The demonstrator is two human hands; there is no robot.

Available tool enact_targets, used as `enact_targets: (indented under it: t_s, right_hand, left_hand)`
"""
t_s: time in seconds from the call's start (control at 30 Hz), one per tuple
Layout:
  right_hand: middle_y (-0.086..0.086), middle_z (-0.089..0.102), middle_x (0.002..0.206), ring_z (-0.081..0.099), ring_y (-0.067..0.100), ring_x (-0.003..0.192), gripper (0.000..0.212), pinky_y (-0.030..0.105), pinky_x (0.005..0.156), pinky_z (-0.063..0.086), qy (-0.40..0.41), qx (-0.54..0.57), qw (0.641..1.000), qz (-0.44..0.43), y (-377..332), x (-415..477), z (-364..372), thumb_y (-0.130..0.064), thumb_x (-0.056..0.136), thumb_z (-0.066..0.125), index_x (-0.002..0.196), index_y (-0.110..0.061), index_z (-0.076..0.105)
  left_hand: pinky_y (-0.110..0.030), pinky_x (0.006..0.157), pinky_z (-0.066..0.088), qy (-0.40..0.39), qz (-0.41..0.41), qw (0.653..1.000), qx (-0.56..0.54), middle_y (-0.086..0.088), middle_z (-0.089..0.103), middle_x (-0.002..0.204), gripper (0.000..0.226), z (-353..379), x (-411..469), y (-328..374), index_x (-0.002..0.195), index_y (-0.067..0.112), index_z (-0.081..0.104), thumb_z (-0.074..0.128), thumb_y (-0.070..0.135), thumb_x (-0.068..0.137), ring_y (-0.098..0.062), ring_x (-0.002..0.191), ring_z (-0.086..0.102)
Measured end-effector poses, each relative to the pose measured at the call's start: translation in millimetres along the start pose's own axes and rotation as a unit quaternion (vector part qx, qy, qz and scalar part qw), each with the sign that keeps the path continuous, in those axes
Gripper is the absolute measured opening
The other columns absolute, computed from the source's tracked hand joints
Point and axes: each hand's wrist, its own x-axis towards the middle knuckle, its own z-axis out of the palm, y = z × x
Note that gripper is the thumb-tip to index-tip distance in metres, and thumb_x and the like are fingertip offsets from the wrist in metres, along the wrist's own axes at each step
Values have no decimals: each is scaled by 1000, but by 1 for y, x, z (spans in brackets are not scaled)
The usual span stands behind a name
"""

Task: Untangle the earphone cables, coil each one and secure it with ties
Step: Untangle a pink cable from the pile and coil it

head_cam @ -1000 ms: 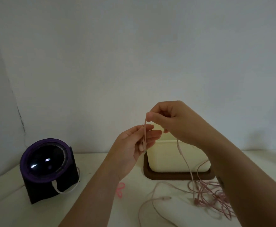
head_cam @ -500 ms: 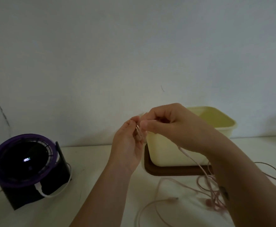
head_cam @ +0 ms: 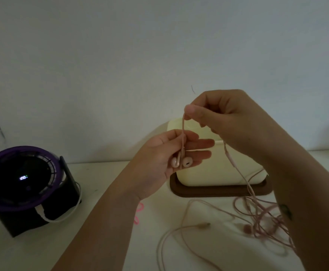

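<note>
Up above the bench (head_cam: 42, 251), both hands hold one pink earphone cable (head_cam: 183, 130). The left hand (head_cam: 165, 157) is turned palm-up with its fingers (head_cam: 202, 143) nearly straight and pointing right. Its thumb presses the cable against them, and the two earbuds (head_cam: 181, 163) sit side by side at the base of those fingers. Just above it, the right hand (head_cam: 230, 118) has its fingers curled, thumb and forefinger pinched tight on the cable — a short stretch runs straight down from that pinch into the left hand's hold.

From under the right hand another length hangs down past an inline remote (head_cam: 230, 157) to a loose tangle (head_cam: 263, 218) on the bench below the right forearm. The plug (head_cam: 203, 224) lies just left of the tangle. Two pink ties (head_cam: 139, 207) lie on the bench beside the left forearm.

Behind the hands a cream box (head_cam: 208, 173) stands on a brown tray (head_cam: 218, 192). At far left sits a purple-rimmed round device (head_cam: 21, 177) — a white lead (head_cam: 62, 218) loops from its base.
</note>
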Motion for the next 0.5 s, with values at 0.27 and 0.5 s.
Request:
enact_targets:
  t_s: [0.27,0.5]
  right_hand:
    - [-7,49,58,40,-1,45,21,7,45,32,34,30,999,30,10,2,6,-28,89,60,72,-18,67]
    - [-8,51,54,41,7,51,32,21,54,35,-116,52,989,76,24,-2,23,-18,96,45,68,-13,60]
  left_hand:
    - [-39,77,58,-61,-9,998,-31,-12,71,78,33,-4,-8,6,81,11,71,41,25,89,-25,80,71]
    - [-35,67,60,20,84,978,-189,-10,73,80,32,6,-8,20,85,6,71,42,19,85,-19,71,72]
